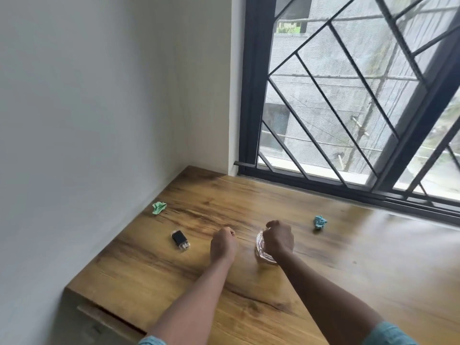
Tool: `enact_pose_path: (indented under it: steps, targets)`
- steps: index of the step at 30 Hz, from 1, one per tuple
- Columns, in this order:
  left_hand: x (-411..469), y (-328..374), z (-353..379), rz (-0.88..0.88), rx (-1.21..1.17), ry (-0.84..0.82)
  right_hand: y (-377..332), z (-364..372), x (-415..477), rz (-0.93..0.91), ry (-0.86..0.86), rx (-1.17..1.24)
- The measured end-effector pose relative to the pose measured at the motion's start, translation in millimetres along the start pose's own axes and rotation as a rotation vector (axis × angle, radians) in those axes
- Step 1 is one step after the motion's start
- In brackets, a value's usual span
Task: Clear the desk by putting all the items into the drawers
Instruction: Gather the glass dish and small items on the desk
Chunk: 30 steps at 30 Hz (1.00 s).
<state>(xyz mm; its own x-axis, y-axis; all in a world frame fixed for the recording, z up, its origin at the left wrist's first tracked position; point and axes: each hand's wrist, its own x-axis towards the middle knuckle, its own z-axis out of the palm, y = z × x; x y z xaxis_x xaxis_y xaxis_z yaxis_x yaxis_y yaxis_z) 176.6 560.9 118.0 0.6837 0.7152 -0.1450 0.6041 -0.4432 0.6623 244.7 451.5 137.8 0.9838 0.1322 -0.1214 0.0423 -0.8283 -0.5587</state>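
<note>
Gripping from above, the right hand [278, 239] is closed over a ribbed clear glass bowl [264, 252] at mid-desk [348, 257]; the left hand [223, 243] is loosely fisted, empty. Crumpled green paper [158, 207] lies near the left edge, a black lighter [180, 239] nearer, blue paper [319, 221] toward the window edge.

You get soft daylight from the window [348, 95] at far right, leaving a pale sheen on the desk [373, 245]. Shadows are faint. Your hands blur slightly, and the edges bow.
</note>
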Motion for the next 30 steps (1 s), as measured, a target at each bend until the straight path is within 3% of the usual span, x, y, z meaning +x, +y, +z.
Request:
enact_pose_path:
  steps: [9, 16, 22, 30]
  targets:
    - [-11.3, 6.7, 22.6, 0.083, 0.042, -0.081, 1.6, 15.7, -1.5, -0.023, -0.023, -0.110]
    - [-26.9, -18.3, 31.2, 0.158, -0.035, -0.049, 6.2, 34.5, -12.8, -0.117, 0.082, -0.184]
    - [-46.4, -37.2, 22.3, 0.229, -0.079, -0.023, 16.8, 31.9, -35.5, -0.071, 0.188, 0.048]
    - [-88.3, -68.8, -5.0, 0.188, -0.094, 0.103, 34.9, 36.2, -111.9, -0.197, 0.291, 0.015]
